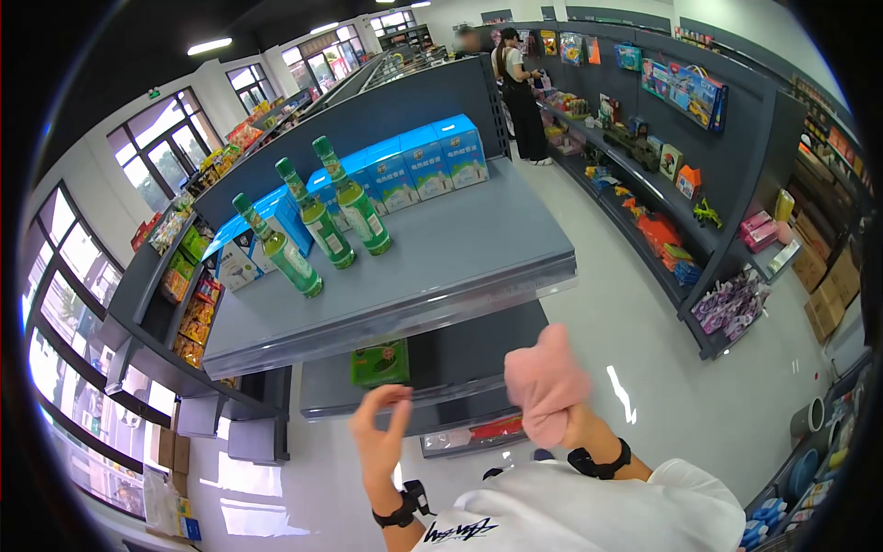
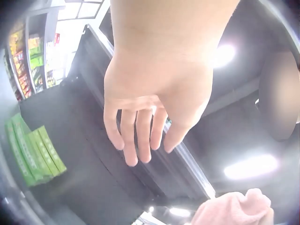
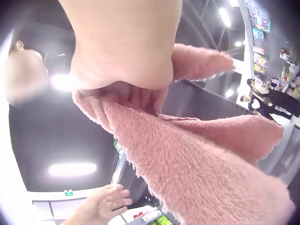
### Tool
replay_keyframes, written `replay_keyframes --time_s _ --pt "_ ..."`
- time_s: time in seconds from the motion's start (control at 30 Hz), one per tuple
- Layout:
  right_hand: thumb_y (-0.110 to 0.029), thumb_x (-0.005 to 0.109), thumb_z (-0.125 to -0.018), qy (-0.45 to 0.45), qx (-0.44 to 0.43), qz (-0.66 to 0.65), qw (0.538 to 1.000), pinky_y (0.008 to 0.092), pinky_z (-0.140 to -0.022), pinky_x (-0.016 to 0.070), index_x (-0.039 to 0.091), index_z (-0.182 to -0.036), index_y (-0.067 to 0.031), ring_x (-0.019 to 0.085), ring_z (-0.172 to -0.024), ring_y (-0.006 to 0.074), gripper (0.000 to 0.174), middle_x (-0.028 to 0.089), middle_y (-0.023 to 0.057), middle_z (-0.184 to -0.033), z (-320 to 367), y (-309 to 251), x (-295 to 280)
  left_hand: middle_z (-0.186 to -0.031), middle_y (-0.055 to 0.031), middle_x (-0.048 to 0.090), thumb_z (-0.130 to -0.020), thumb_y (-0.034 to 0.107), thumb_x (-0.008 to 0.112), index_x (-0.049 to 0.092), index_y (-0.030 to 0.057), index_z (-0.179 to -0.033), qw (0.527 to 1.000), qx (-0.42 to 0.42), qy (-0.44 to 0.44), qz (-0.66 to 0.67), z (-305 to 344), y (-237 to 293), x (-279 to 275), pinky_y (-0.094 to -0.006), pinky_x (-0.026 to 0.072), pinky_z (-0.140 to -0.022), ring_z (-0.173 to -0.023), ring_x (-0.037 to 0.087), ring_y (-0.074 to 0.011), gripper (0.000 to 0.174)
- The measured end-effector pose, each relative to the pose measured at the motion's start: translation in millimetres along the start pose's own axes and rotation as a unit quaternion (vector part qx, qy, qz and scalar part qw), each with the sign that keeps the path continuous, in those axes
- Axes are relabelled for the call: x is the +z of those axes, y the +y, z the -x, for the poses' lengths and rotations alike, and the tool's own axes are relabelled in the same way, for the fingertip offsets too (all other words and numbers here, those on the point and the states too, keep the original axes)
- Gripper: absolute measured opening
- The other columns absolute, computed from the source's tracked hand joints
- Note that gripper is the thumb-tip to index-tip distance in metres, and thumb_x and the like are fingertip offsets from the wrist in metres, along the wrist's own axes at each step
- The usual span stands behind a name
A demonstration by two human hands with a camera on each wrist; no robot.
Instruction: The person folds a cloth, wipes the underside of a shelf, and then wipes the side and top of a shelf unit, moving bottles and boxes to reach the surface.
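Observation:
My right hand grips a fluffy pink cloth, which bunches up over the fingers in the head view. In the right wrist view the fingers curl into the cloth and its loose ends spread outward. My left hand holds nothing; its fingers are relaxed in the left wrist view, in front of the shelf's edge. Near it, on the lower shelf, lies a green package. On the upper shelf stand three green glass bottles, upright, left of the middle.
Blue boxes line the back of the upper shelf, with more boxes at its left end. A clear plastic strip runs along the front edge. A person stands in the aisle beside a toy shelf.

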State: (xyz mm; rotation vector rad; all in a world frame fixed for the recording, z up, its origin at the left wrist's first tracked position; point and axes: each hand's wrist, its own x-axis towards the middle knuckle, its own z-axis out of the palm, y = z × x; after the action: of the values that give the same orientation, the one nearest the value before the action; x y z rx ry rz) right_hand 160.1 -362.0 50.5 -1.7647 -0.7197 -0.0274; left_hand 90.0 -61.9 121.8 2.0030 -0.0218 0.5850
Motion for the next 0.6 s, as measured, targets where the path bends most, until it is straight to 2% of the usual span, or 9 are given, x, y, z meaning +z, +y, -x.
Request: replay_keyframes --time_s 0.13,0.17,0.23,0.27,0.3,0.33,0.47,0.53,0.6 --pt "-0.014 0.071 -0.098 0.148 -0.123 -0.116 0.974 0.0352 -0.098 0.0514 0.070 -0.118 -0.0096 0.064 -0.112 0.0208 0.021 0.067 0.0082 -0.123 -0.8 -25.0 -41.5 -0.107 -0.0115 0.077 -0.093 0.000 0.071 0.073 0.0003 -0.109 0.974 0.023 0.197 -0.110 -8.5 -15.1 -35.5 -0.0341 0.0536 -0.089 -0.094 0.071 -0.0218 0.016" --pt "-0.013 0.071 -0.098 0.175 -0.156 -0.112 0.966 0.0356 -0.098 0.0511 0.070 -0.116 -0.0093 0.064 -0.112 0.0213 0.019 0.067 0.0089 -0.123 -4.1 -31.2 -52.7 -0.107 -0.0115 0.077 -0.093 0.000 0.071 0.073 0.0003 -0.109 0.973 0.029 0.203 -0.102 -17.0 -14.3 -43.2 -0.0341 0.0536 -0.089 -0.094 0.071 -0.0218 0.016" --pt "-0.009 0.070 -0.098 0.225 -0.216 -0.028 0.950 0.0364 -0.099 0.0507 0.072 -0.113 -0.0088 0.063 -0.113 0.0224 0.016 0.067 0.0102 -0.123 -15.4 -42.3 -72.2 -0.116 -0.0141 0.075 -0.093 -0.001 0.066 0.071 -0.0012 -0.112 0.930 0.084 0.317 -0.168 -29.7 -12.3 -62.5 -0.0379 0.0517 -0.094 -0.102 0.069 -0.0263 0.020" --pt "-0.010 0.070 -0.097 0.259 -0.230 0.080 0.935 0.0397 -0.101 0.0504 0.073 -0.113 -0.0086 0.064 -0.116 0.0266 0.015 0.067 0.0131 -0.126 -21.3 -46.9 -76.9 -0.116 -0.0141 0.075 -0.093 -0.001 0.066 0.071 -0.0012 -0.112 0.930 0.086 0.317 -0.167 -36.4 -10.9 -72.0 -0.0379 0.0517 -0.094 -0.102 0.069 -0.0263 0.020" --pt "-0.011 0.071 -0.097 0.299 -0.238 0.186 0.905 0.0429 -0.103 0.0501 0.074 -0.112 -0.0084 0.064 -0.120 0.0309 0.015 0.068 0.0159 -0.128 -27.2 -51.4 -81.5 -0.125 -0.0159 0.072 -0.095 0.001 0.065 0.070 -0.0022 -0.118 0.899 0.125 0.354 -0.225 -45.1 -8.0 -80.4 -0.0406 0.0499 -0.100 -0.111 0.067 -0.0300 0.024" --pt "-0.011 0.071 -0.097 0.299 -0.236 0.186 0.906 0.0429 -0.103 0.0501 0.074 -0.112 -0.0084 0.064 -0.120 0.0309 0.015 0.068 0.0159 -0.128 -33.6 -59.8 -84.6 -0.134 -0.0177 0.069 -0.097 0.003 0.063 0.068 -0.0032 -0.124 0.863 0.162 0.388 -0.282 -53.3 -5.3 -86.2 -0.0434 0.0481 -0.106 -0.119 0.065 -0.0338 0.029" --pt "-0.014 0.074 -0.094 0.179 -0.193 0.266 0.927 0.0453 -0.101 0.0493 0.076 -0.114 -0.0119 0.062 -0.121 0.0344 0.019 0.068 0.0139 -0.128 -63.2 -86.8 -84.9 -0.149 -0.0197 0.061 -0.102 0.012 0.059 0.062 -0.0044 -0.140 0.820 0.189 0.406 -0.356 -85.6 -9.4 -94.5 -0.0483 0.0395 -0.118 -0.138 0.056 -0.0391 0.041" --pt "-0.013 0.072 -0.094 0.204 -0.204 0.322 0.902 0.0431 -0.095 0.0515 0.075 -0.114 -0.0121 0.065 -0.114 0.0322 0.020 0.070 0.0128 -0.120 -66.2 -91.2 -74.5 -0.157 -0.0201 0.055 -0.107 0.019 0.053 0.056 -0.0033 -0.149 0.849 0.170 0.341 -0.367 -96.0 -25.3 -98.4 -0.0499 0.0305 -0.125 -0.151 0.045 -0.0394 0.048" --pt "-0.012 0.070 -0.094 0.195 -0.135 0.272 0.932 0.0423 -0.092 0.0522 0.075 -0.115 -0.0120 0.066 -0.110 0.0315 0.021 0.070 0.0125 -0.116 -63.5 -93.2 -66.1 -0.158 -0.0202 0.054 -0.109 0.023 0.050 0.054 -0.0026 -0.151 0.861 0.154 0.325 -0.360 -101.5 -33.8 -92.8 -0.0506 0.0284 -0.125 -0.154 0.041 -0.0403 0.050"
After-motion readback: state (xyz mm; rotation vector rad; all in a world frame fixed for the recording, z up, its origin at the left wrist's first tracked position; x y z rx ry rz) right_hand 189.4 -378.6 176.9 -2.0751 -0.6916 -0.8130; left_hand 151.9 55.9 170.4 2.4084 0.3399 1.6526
